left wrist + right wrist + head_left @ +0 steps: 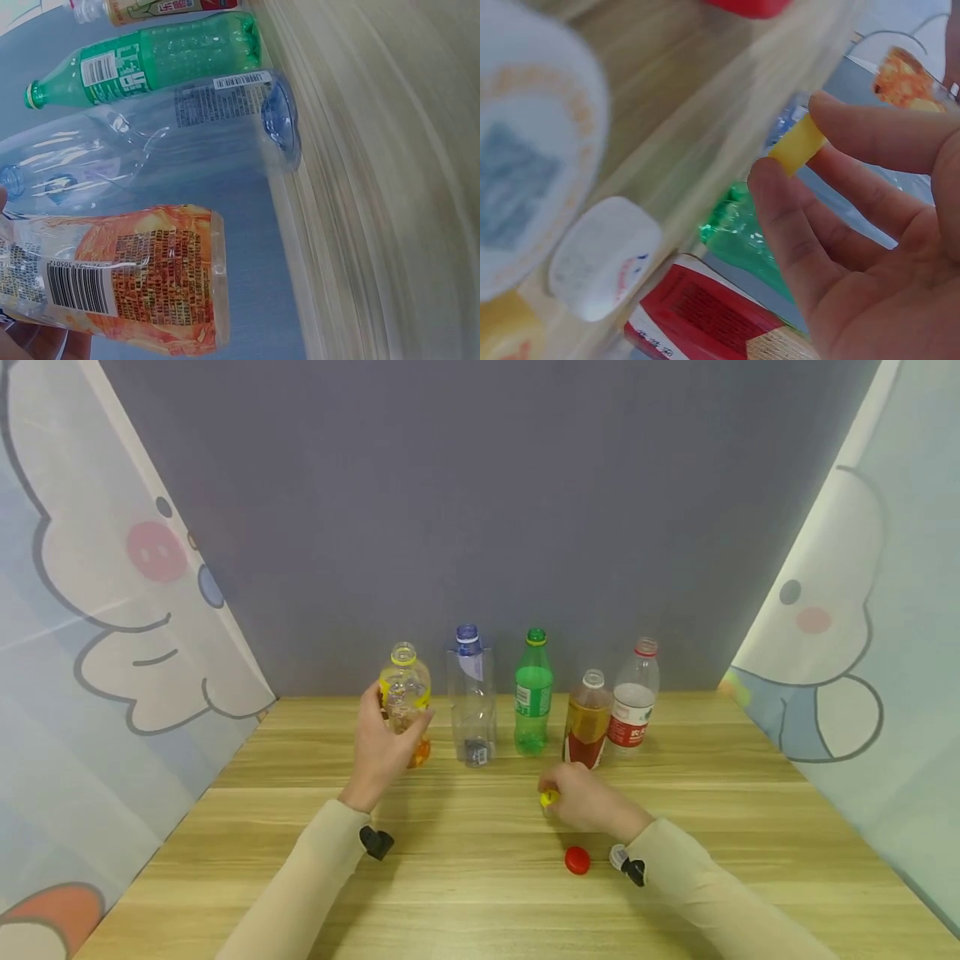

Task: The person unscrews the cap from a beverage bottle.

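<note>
My left hand point(382, 743) grips a clear, uncapped bottle with a yellow neck ring and an orange printed label point(161, 281). In the left wrist view its base shows against the grey wall, apart from the tabletop. A yellow cap point(799, 145) is pinched between the thumb and index finger of my right hand point(588, 797), above the table in front of the bottles. Below that hand lies a red cap point(577, 860). A white cap point(618, 857) sits by the right cuff, partly hidden by the wrist camera.
Uncapped bottles stand along the grey back wall: a tall clear one point(473, 710), a green one point(533, 702), an amber one with a red label point(587, 718) and a clear one with a red-white label point(633, 702). Another yellow cap point(508, 330) shows in the right wrist view.
</note>
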Motion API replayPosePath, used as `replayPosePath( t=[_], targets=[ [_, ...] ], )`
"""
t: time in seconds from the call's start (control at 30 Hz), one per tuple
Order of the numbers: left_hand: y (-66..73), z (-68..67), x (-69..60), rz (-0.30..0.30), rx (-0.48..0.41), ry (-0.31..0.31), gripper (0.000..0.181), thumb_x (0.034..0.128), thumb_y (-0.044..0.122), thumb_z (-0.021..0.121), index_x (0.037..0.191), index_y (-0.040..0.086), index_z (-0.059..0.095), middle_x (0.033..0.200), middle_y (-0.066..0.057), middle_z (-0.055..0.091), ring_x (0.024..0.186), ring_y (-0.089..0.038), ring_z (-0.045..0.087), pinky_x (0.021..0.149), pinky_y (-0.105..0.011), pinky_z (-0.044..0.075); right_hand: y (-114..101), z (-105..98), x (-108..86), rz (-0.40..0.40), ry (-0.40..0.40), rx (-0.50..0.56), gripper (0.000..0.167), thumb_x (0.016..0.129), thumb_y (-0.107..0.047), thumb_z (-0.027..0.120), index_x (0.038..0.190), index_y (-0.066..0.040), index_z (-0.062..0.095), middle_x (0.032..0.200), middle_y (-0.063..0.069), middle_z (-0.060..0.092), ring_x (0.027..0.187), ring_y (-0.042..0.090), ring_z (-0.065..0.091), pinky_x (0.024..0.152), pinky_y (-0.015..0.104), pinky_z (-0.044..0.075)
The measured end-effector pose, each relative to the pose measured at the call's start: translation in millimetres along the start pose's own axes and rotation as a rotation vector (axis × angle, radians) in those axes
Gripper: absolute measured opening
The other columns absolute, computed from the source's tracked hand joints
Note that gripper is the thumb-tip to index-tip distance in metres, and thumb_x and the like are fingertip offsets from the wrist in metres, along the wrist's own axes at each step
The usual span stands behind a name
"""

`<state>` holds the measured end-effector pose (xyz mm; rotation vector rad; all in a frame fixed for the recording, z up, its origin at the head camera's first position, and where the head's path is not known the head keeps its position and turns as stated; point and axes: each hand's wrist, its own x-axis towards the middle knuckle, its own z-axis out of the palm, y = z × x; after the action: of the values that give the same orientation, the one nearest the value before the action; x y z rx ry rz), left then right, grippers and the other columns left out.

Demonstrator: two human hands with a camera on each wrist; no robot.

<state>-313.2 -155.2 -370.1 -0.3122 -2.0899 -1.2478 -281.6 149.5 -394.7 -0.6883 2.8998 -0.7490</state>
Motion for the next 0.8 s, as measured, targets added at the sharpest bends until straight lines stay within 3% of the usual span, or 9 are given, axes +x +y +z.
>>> replayPosePath(
  t=[0.3, 0.8],
  targets=[
    [-6.3, -0.2, 5.2, -0.035, 0.038, -0.009, 0.079, 0.083, 0.026, 0.085, 0.143, -0.002, 0.042, 0.126, -0.017, 0.053, 0.105, -0.03, 0.054, 0.085, -0.045, 0.049, 5, 10, -2.9, -0.043, -0.045, -0.046, 0.021, 0.072, 0.006, 0.078, 0.089, -0.003, 0.07, 0.087, 0.004, 0.061, 0.085, 0.023, 0.055, 0.081, 0.046, 0.051],
    [-16.3, 2.3, 15.6, -0.121, 0.043, -0.017, 0.08, 0.086, 0.035, 0.082, 0.145, 0.002, 0.039, 0.126, -0.015, 0.051, 0.107, -0.03, 0.056, 0.085, -0.048, 0.052, 1, 11, -9.1, -0.022, -0.07, -0.067, 0.02, 0.076, 0.003, 0.082, 0.091, -0.005, 0.072, 0.092, 0.004, 0.062, 0.09, 0.024, 0.059, 0.087, 0.047, 0.053]
  ],
)
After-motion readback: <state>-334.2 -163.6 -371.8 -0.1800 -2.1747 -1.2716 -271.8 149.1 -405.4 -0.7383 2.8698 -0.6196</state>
